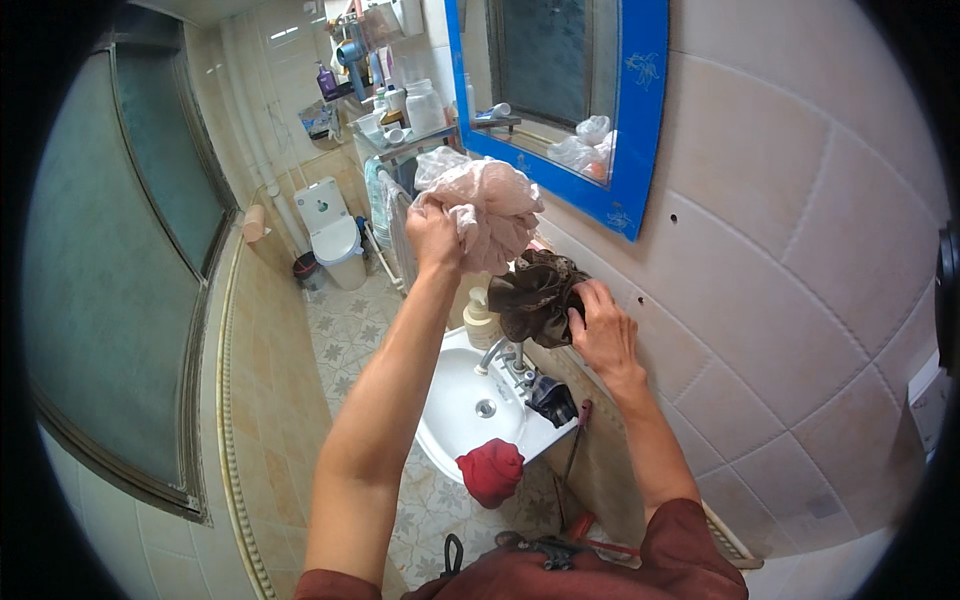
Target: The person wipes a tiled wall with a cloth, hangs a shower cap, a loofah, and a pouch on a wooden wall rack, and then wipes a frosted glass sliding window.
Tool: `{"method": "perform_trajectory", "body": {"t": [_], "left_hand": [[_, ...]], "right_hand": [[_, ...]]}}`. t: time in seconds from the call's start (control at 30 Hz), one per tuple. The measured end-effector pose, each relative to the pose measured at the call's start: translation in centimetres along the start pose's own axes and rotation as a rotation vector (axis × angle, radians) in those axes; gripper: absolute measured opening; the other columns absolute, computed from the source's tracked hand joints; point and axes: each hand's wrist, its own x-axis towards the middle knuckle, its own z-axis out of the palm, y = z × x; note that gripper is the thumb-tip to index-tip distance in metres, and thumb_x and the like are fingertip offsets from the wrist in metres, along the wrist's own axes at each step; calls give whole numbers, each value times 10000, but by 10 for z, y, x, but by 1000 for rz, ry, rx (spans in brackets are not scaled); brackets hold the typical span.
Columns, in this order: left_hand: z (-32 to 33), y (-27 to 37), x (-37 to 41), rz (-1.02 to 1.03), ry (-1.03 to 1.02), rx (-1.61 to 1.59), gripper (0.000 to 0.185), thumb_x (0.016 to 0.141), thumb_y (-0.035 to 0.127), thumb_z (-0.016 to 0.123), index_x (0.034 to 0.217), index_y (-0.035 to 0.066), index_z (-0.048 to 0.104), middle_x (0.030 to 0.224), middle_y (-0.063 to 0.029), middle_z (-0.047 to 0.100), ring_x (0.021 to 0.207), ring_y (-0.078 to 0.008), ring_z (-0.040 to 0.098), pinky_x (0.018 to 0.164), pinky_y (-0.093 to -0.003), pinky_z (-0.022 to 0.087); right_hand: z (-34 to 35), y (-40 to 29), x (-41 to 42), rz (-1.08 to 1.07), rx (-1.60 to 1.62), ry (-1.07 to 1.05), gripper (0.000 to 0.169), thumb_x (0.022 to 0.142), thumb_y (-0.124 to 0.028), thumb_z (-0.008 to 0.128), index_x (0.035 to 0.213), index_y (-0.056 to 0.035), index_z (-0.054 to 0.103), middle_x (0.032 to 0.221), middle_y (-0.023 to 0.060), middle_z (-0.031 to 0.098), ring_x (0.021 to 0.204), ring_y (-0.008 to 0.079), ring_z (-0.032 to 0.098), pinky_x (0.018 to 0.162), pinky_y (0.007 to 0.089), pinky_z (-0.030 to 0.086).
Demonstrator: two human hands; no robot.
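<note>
My left hand (435,234) grips a bunched pale pink cloth (491,210), raised in front of the mirror's lower corner. To its right, my right hand (606,330) holds a crumpled dark brown, sheer-looking fabric (536,296) near the tiled wall. Below both hands is a white washbasin (457,390) with a chrome tap (495,352). A red bundled cloth (491,472) rests on the basin's front rim. Dark checked fabric (553,399) lies on the right back corner by the tap. A cream pump bottle (480,322) stands at the basin's back left.
A blue-framed mirror (641,112) hangs on the right wall. Beyond the basin stand a rack (420,142) with bottles and towels, a white toilet (337,240) and a dark bin (306,266). A long-handled tool (577,435) leans beside the basin. Frosted windows (112,285) line the left.
</note>
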Motion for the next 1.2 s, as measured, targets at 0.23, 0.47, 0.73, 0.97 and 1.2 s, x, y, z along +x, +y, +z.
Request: {"method": "perform_trajectory", "body": {"t": [0.23, 0.47, 0.73, 0.97, 1.2], "left_hand": [[-63, 38, -43, -343, -180, -478, 334, 1021, 257, 465, 1257, 33, 542, 1136, -117, 636, 1012, -226, 646, 904, -385, 535], [-155, 53, -100, -192, -173, -220, 338, 1037, 271, 444, 1257, 38, 550, 1176, -96, 629, 1041, -193, 621, 918, -335, 513], [-294, 102, -145, -398, 82, -280, 346, 1057, 272, 398, 1262, 34, 541, 1200, -92, 629, 1055, -221, 634, 920, -376, 521], [-375, 213, -199, 122, 424, 461, 522, 963, 389, 576, 1348, 55, 462, 1309, -83, 553, 1199, -216, 550, 1004, -388, 451], [-389, 255, -222, -144, 166, 549, 885, 726, 88, 851, 1462, 59, 361, 1394, -85, 489, 1265, -204, 480, 1057, -365, 401]], "right_hand": [[-3, -50, 4, -19, 426, 61, 614, 843, -328, 716, 1344, -70, 473, 1303, 141, 556, 1032, 305, 641, 818, 406, 537], [53, -143, -7, 455, 1832, -651, 620, 992, -414, 530, 1442, -20, 368, 1360, 99, 497, 1223, 204, 519, 1050, 361, 405], [119, -251, -17, 688, 2161, -829, 342, 1036, -299, 404, 1186, -44, 576, 1076, 55, 633, 954, 169, 634, 845, 332, 533], [107, -345, -31, 232, 2117, -861, 416, 1036, -380, 489, 1258, -36, 558, 1116, 67, 645, 956, 140, 639, 827, 294, 538], [112, -400, -71, -131, 2089, -1466, 347, 1044, -296, 483, 1227, -21, 589, 1105, 56, 650, 966, 118, 619, 858, 290, 526]]}}
